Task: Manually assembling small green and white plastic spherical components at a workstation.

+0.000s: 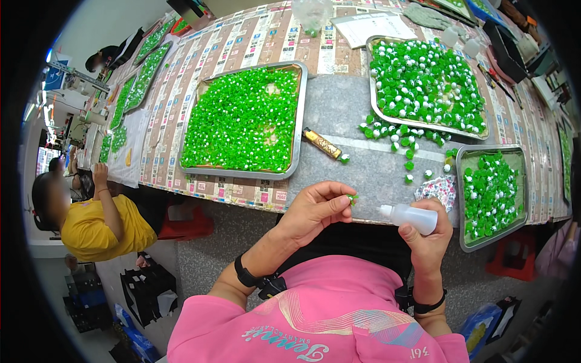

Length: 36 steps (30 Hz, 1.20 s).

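Between the thumb and fingertips of my left hand (318, 209) is a small green plastic piece (353, 198), held above the table's near edge. My right hand (428, 245) wraps round a translucent white squeeze bottle (416, 219). The bottle lies nearly level, its nozzle pointing left toward the green piece with a gap between them. Beyond my hands, loose green pieces with white-and-black balls (409, 154) are scattered on a grey mat (363, 169). A flowered cloth (437, 190) lies just past the bottle.
A metal tray (301, 121) of green pieces lies left of the mat. Trays of green-and-white pieces stand at far right (373, 91) and near right (465, 209). A gold-and-black lighter-shaped thing (322, 143) lies between. A person in yellow (109, 230) sits at left.
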### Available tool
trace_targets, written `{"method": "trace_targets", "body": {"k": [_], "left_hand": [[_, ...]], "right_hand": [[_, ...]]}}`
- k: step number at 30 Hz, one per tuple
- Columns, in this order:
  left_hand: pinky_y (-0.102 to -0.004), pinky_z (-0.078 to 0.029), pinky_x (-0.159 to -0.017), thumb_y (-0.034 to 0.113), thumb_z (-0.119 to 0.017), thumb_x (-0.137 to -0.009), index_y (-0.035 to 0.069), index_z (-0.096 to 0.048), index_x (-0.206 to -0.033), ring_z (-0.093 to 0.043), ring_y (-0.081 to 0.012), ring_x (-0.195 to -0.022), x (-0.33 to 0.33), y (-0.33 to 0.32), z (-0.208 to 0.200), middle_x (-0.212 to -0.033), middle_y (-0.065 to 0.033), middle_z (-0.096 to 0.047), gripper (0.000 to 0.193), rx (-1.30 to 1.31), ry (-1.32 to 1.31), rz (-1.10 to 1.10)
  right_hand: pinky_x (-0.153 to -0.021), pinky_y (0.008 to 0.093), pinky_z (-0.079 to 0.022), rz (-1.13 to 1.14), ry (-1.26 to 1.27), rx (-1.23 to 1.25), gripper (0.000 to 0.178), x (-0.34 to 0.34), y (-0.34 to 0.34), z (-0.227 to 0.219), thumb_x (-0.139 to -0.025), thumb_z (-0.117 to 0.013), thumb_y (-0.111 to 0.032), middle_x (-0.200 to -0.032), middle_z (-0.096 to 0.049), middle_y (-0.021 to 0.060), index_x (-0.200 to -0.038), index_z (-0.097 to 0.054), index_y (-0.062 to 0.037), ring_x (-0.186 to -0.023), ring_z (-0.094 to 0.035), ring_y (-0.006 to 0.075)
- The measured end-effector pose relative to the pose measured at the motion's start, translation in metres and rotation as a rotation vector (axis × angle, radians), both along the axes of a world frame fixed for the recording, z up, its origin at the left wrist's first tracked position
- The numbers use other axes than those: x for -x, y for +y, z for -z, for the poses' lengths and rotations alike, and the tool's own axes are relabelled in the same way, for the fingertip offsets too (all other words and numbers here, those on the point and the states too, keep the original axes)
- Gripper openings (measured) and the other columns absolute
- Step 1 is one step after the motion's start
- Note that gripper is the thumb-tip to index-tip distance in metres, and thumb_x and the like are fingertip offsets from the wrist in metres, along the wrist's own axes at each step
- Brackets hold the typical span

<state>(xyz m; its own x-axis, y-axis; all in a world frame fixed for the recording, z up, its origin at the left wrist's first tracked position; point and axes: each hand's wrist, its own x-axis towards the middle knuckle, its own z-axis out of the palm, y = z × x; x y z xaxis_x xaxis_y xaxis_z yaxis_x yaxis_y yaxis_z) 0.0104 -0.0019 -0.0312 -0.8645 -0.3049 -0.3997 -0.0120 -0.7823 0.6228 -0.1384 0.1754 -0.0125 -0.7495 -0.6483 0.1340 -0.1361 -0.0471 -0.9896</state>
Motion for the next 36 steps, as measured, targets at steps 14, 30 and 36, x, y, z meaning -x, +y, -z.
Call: {"method": "trace_targets", "body": {"k": [14,30,36], "left_hand": [[-0.028,-0.054,-0.073,0.005,-0.059,-0.088,0.004,-0.059,-0.103,-0.062,-0.0128,-0.078,0.0,-0.0001,0.0003,-0.097,-0.0081,-0.063,0.015,-0.014,0.011,-0.021],[-0.0279,-0.055,-0.072,0.006,-0.058,-0.089,0.003,-0.059,-0.105,-0.062,-0.0122,-0.077,0.0001,-0.0002,0.0008,-0.094,-0.0071,-0.063,0.016,-0.007,0.001,-0.016],[-0.0278,-0.054,-0.071,0.006,-0.058,-0.09,0.002,-0.059,-0.106,-0.061,-0.0118,-0.075,-0.0001,-0.0001,0.0003,-0.088,-0.0052,-0.062,0.017,0.002,0.0,-0.002]], "right_hand": [[-0.063,0.0243,-0.04,-0.005,0.013,-0.033,0.041,-0.0002,-0.0005,0.0016,-0.067,-0.083,-0.027,-0.081,-0.054,0.0028,-0.091,-0.06,-0.0021,-0.072,-0.05,0.0115],[-0.062,0.0244,-0.039,-0.003,0.069,-0.005,0.04,-0.0002,-0.0037,0.0006,-0.066,-0.084,-0.025,-0.078,-0.052,0.0022,-0.089,-0.06,-0.0022,-0.07,-0.048,0.0116],[-0.062,0.0245,-0.039,0.008,0.059,-0.004,0.04,-0.0007,-0.0043,0.0029,-0.066,-0.084,-0.025,-0.078,-0.052,0.0022,-0.089,-0.061,-0.0022,-0.07,-0.049,0.0116]]}}
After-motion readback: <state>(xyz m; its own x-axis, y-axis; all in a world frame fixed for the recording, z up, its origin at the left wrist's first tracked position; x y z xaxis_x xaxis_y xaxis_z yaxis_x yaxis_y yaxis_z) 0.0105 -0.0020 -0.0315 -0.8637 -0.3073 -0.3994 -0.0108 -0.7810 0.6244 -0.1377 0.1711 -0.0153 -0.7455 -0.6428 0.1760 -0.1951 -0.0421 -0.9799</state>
